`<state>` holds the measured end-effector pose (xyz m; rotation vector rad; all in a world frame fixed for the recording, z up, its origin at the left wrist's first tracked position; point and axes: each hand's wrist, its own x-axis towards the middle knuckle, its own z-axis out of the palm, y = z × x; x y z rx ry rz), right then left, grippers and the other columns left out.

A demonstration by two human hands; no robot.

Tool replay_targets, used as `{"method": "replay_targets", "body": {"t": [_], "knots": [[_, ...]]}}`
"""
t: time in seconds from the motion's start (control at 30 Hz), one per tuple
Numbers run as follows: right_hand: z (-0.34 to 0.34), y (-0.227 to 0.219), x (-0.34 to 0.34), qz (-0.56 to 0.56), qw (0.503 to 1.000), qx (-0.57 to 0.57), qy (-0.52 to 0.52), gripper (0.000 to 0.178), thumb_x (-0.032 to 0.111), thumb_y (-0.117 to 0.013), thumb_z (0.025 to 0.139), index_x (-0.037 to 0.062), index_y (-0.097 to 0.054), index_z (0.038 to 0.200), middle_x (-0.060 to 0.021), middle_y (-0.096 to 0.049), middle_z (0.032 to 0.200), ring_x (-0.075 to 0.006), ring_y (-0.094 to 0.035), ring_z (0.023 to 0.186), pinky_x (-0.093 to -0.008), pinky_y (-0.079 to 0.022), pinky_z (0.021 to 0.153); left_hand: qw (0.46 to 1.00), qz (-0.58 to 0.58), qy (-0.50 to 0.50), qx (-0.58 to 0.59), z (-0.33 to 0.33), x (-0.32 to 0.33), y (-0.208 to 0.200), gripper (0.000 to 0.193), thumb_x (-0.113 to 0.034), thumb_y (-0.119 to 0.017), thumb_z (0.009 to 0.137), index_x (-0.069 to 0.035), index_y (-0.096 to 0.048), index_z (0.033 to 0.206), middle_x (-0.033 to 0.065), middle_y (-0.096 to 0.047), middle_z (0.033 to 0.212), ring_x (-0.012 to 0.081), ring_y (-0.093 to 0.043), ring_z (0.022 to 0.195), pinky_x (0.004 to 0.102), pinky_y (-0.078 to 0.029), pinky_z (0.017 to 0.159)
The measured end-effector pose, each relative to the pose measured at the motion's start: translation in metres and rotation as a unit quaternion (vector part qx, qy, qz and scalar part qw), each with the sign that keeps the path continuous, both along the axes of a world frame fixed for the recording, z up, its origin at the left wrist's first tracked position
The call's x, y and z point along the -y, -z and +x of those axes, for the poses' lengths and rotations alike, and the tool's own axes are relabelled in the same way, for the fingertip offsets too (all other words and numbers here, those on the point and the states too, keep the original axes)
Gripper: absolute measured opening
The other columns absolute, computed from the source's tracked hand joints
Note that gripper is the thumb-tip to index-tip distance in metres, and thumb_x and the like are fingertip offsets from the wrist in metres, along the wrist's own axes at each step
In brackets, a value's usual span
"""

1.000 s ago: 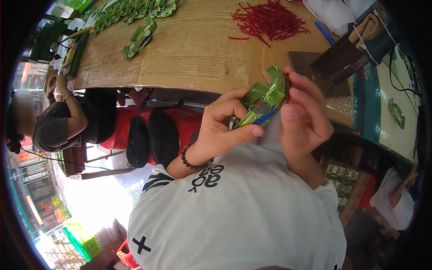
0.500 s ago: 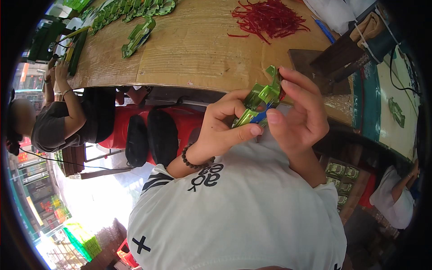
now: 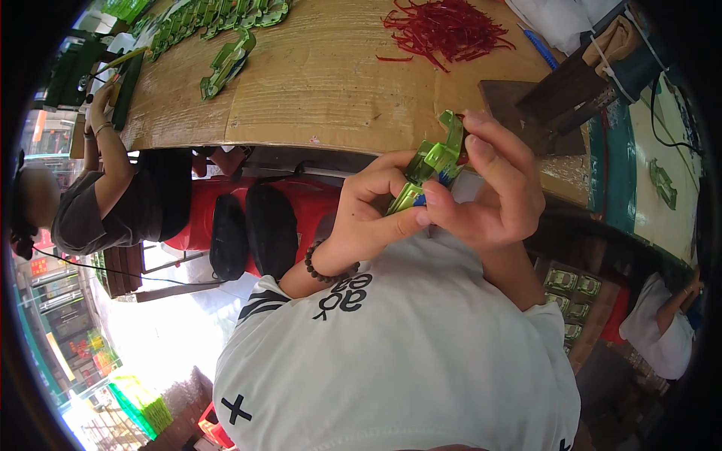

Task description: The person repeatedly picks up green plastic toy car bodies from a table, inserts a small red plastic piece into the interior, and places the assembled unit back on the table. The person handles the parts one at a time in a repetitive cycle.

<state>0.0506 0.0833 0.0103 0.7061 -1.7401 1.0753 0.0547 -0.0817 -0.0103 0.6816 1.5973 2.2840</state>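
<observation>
In front of my chest, above the table's near edge, I hold a shiny green plastic toy car body (image 3: 434,159) with a blue part on its underside. My left hand (image 3: 372,201) pinches its lower end between thumb and bent fingers; a dark bead bracelet is on that wrist. Across from it, my right hand (image 3: 502,184) has its thumb against the blue part and its fingertips at the upper end. A bit of red shows by those fingertips, mostly hidden. Part of the car body is covered by my fingers.
Thin red strips (image 3: 451,31) lie piled on the wooden table (image 3: 316,90), near a blue pen-like tool (image 3: 540,46). Another green car body (image 3: 227,65) lies left, before a row of them (image 3: 218,16). A co-worker (image 3: 101,195) sits left; red-seated stools (image 3: 293,214) stand below.
My right thumb has moved left onto the blue part, covering more of it. The right fingers have bent closer to the car body. The co-worker's arms at left have shifted.
</observation>
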Motion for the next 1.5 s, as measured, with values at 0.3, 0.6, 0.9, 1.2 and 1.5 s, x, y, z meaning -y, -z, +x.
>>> {"method": "replay_targets", "body": {"t": [0.3,0.6,0.9,1.2,1.5], "knots": [[0.002,-0.009,0.001,-0.093,0.993,0.042,-0.057,0.035,0.011,-0.075,0.064,-0.0025,-0.06,0.093,-0.0202,-0.06,0.097,-0.0256,-0.063,0.08,-0.0297,-0.053,0.066,1.0,0.023,0.013,-0.012,-0.002,-0.003,0.0,0.022,-0.011,-0.076,0.069,-0.002,-0.055,0.068,0.0163,-0.052,0.118,0.0187,-0.051,0.099,0.0317,-0.038,0.086],[0.004,-0.004,0.004,-0.085,0.995,0.001,-0.044,0.041,0.012,-0.077,0.065,-0.003,-0.059,0.098,-0.0208,-0.059,0.099,-0.0288,-0.063,0.087,-0.0331,-0.054,0.071,0.997,0.055,-0.022,-0.053,-0.002,-0.004,-0.002,0.026,-0.011,-0.078,0.065,-0.002,-0.053,0.066,0.0184,-0.052,0.117,0.0195,-0.051,0.098,0.0316,-0.038,0.085],[0.006,-0.006,0.001,-0.038,0.997,0.037,-0.062,0.042,0.015,-0.071,0.073,-0.0078,-0.054,0.103,-0.0253,-0.052,0.107,-0.0332,-0.057,0.097,-0.0454,-0.051,0.084,0.999,0.026,-0.019,-0.038,-0.002,0.0,0.0,0.025,-0.011,-0.078,0.065,-0.003,-0.054,0.065,0.0192,-0.051,0.119,0.0196,-0.052,0.1,0.0322,-0.038,0.086],[0.003,-0.01,0.0,-0.009,0.999,0.013,-0.047,0.041,0.015,-0.071,0.073,-0.0083,-0.054,0.102,-0.0257,-0.055,0.104,-0.0335,-0.058,0.095,-0.0431,-0.051,0.083,0.999,0.027,-0.002,-0.038,-0.003,0.0,0.001,0.023,-0.011,-0.076,0.068,-0.002,-0.055,0.067,0.0189,-0.051,0.12,0.0205,-0.052,0.102,0.033,-0.039,0.088],[0.004,-0.009,0.009,-0.02,0.999,-0.022,0.021,0.044,0.016,-0.078,0.065,-0.0027,-0.06,0.1,-0.0182,-0.059,0.102,-0.0303,-0.061,0.088,-0.0344,-0.053,0.072,1.0,0.025,-0.003,-0.001,0.001,-0.001,-0.007,0.021,-0.011,-0.075,0.069,-0.001,-0.057,0.07,0.0173,-0.051,0.12,0.0199,-0.052,0.104,0.0328,-0.041,0.087]]}}
